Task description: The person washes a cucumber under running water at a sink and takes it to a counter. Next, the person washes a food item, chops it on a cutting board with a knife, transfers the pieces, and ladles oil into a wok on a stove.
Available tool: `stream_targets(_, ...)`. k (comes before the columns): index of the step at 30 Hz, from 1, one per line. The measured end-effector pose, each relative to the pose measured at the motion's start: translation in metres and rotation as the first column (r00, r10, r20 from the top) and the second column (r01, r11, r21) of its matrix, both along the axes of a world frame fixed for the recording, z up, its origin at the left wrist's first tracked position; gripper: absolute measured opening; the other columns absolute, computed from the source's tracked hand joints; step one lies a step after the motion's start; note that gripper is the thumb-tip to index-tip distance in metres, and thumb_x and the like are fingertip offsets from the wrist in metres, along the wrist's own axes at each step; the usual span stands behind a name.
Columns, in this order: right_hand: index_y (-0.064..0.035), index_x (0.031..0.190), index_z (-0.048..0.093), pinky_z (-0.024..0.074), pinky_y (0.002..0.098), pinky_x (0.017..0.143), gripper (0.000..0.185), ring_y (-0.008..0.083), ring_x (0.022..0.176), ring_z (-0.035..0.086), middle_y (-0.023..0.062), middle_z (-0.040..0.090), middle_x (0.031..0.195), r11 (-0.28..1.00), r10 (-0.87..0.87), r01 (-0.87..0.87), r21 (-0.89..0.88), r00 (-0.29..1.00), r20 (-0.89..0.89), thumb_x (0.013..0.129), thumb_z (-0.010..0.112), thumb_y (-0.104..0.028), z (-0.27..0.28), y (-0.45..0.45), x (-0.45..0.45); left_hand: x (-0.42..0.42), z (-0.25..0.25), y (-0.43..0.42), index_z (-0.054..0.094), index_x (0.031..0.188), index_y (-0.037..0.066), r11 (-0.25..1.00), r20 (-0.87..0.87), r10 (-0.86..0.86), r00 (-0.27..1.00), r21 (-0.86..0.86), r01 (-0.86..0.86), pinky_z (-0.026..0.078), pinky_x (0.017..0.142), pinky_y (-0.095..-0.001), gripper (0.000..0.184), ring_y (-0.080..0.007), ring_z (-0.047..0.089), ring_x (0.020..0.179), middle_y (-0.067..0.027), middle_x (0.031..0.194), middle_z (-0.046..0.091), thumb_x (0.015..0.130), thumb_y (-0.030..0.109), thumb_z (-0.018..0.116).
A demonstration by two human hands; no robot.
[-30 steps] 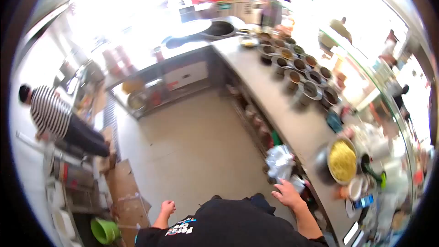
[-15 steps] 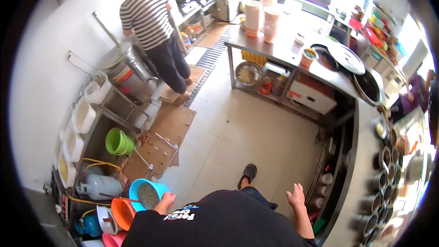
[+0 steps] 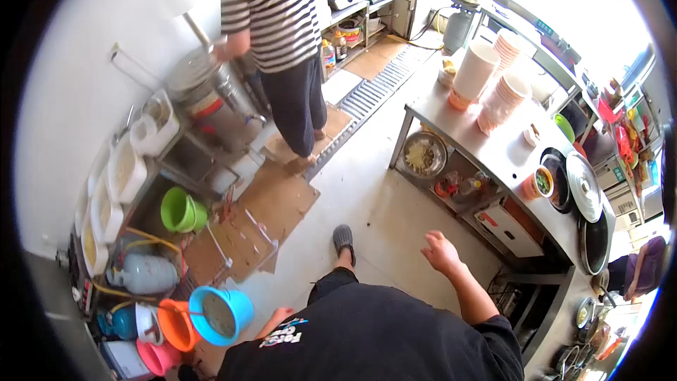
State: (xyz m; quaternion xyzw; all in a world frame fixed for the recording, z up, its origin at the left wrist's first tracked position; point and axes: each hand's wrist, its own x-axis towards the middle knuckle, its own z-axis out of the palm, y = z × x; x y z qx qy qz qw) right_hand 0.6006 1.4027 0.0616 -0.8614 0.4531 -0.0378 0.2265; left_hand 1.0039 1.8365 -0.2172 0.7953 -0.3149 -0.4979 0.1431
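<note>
My left hand (image 3: 281,316) hangs low beside my black shirt, just right of a blue bucket (image 3: 243,314) and apart from it. The shirt hides part of this hand, so its grip does not show clearly. Grey, murky contents and a thin stick are visible in the bucket. My right hand (image 3: 442,252) swings out over the floor with loosely bent fingers and nothing in it. It is nearest to the steel worktable (image 3: 486,159) but does not touch it.
Another person in a striped shirt (image 3: 275,17) stands by a large steel pot (image 3: 211,102) at the left wall. Cardboard (image 3: 282,201) lies on the floor. Orange (image 3: 178,328) and green (image 3: 178,212) buckets and a gas cylinder (image 3: 144,273) line the left. Stacked tubs (image 3: 474,74) stand on the worktable.
My view has turned and moved forward, so the worktable and the striped-shirt person look nearer. My right hand has swung forward and up; my left hand has dropped back beside my body.
</note>
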Motion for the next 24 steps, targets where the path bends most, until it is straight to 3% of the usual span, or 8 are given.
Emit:
stream_targets(5, -0.0034, 0.115, 0.06, 0.0481, 0.0396, 0.089, 0.039, 0.0344, 0.104, 0.059, 0.0189, 0.057, 0.118, 0.975, -0.094, 0.103, 0.198, 0.994, -0.054, 0.082, 0.065, -0.026, -0.009, -0.008, 0.013, 0.091, 0.041, -0.104, 0.069, 0.088, 0.004, 0.734, 0.041, -0.622, 0.782, 0.378, 0.564, 0.051, 0.074, -0.0448, 0.027, -0.0347, 0.065, 0.085, -0.0187, 0.09, 0.068, 0.085, 0.025, 0.053)
stream_targets(6, -0.0034, 0.115, 0.06, 0.0481, 0.0396, 0.089, 0.039, 0.0344, 0.104, 0.059, 0.0189, 0.057, 0.118, 0.972, -0.1, 0.11, 0.207, 0.993, -0.055, 0.082, 0.065, -0.026, -0.011, -0.019, 0.019, 0.106, 0.048, -0.146, 0.068, 0.088, 0.004, 0.956, 0.304, -0.051, 0.951, 0.29, -0.042, 0.051, 0.073, -0.0456, 0.027, -0.0372, 0.064, 0.083, -0.021, 0.088, 0.067, 0.085, 0.025, 0.052)
stream_targets(8, -0.0037, 0.114, 0.061, 0.048, 0.0398, 0.089, 0.038, 0.0345, 0.104, 0.059, 0.0186, 0.058, 0.118, 0.953, -0.147, 0.157, 0.258, 0.987, -0.057, 0.082, 0.064, -0.025, -0.015, -0.035, 0.019, 0.134, 0.061, -0.221, 0.066, 0.09, 0.003, 0.958, 0.317, 0.286, 0.904, -0.063, -0.281, 0.05, 0.073, -0.0439, 0.026, -0.0359, 0.064, 0.085, -0.0204, 0.089, 0.067, 0.086, 0.025, 0.052)
stream_targets(10, -0.0038, 0.113, 0.062, 0.048, 0.0401, 0.088, 0.038, 0.0345, 0.103, 0.059, 0.0186, 0.058, 0.117, 0.945, -0.18, 0.195, 0.262, 0.98, -0.079, 0.083, 0.063, -0.025, -0.013, -0.041, 0.02, 0.153, 0.05, -0.281, 0.065, 0.1, 0.003, 0.923, 0.191, 0.362, 0.912, -0.213, -0.321, 0.051, 0.068, -0.0386, 0.027, -0.0266, 0.066, 0.081, -0.0158, 0.084, 0.068, 0.086, 0.024, 0.054)
stream_targets(11, -0.0039, 0.113, 0.062, 0.0481, 0.0404, 0.088, 0.037, 0.0345, 0.103, 0.059, 0.0185, 0.058, 0.117, 0.942, -0.201, 0.219, 0.253, 0.975, -0.096, 0.083, 0.063, -0.026, -0.012, -0.043, 0.023, 0.139, 0.097, -0.311, 0.065, 0.102, 0.004, 0.879, -0.002, 0.458, 0.889, -0.151, -0.453, 0.051, 0.064, -0.0337, 0.026, -0.0196, 0.065, 0.078, -0.0109, 0.081, 0.068, 0.087, 0.023, 0.056)
stream_targets(15, -0.0043, 0.114, 0.061, 0.048, 0.041, 0.088, 0.037, 0.0347, 0.103, 0.059, 0.0188, 0.058, 0.116, 0.949, -0.159, 0.171, 0.266, 0.985, -0.066, 0.084, 0.062, -0.026, -0.025, -0.116, 0.028, 0.097, 0.137, -0.425, 0.065, 0.104, 0.002, 0.859, -0.167, 0.405, 0.899, -0.268, -0.437, 0.051, 0.065, -0.0301, 0.025, -0.0144, 0.063, 0.078, -0.008, 0.084, 0.066, 0.088, 0.02, 0.058)
stream_targets(20, -0.0032, 0.115, 0.059, 0.047, 0.0415, 0.089, 0.036, 0.0362, 0.106, 0.056, 0.0179, 0.058, 0.117, 0.935, -0.261, 0.236, 0.263, 0.963, 0.063, 0.084, 0.063, -0.023, -0.038, -0.181, 0.05, 0.064, 0.19, -0.471, 0.065, 0.103, 0.0, 0.959, 0.1, -0.056, 0.993, -0.272, 0.082, 0.051, 0.083, -0.0352, 0.026, -0.0236, 0.065, 0.092, -0.0152, 0.097, 0.068, 0.087, 0.02, 0.06)
stream_targets(24, -0.0027, 0.113, 0.059, 0.0473, 0.0426, 0.086, 0.033, 0.0368, 0.102, 0.058, 0.0181, 0.059, 0.113, 0.978, -0.193, 0.171, 0.123, 0.961, 0.196, 0.085, 0.062, -0.02, -0.036, -0.224, 0.066, 0.075, 0.209, -0.486, 0.065, 0.103, 0.0, 0.951, 0.163, -0.086, 0.983, -0.282, 0.13, 0.05, 0.085, -0.0356, 0.026, -0.0264, 0.064, 0.096, -0.0175, 0.101, 0.067, 0.085, 0.018, 0.06)
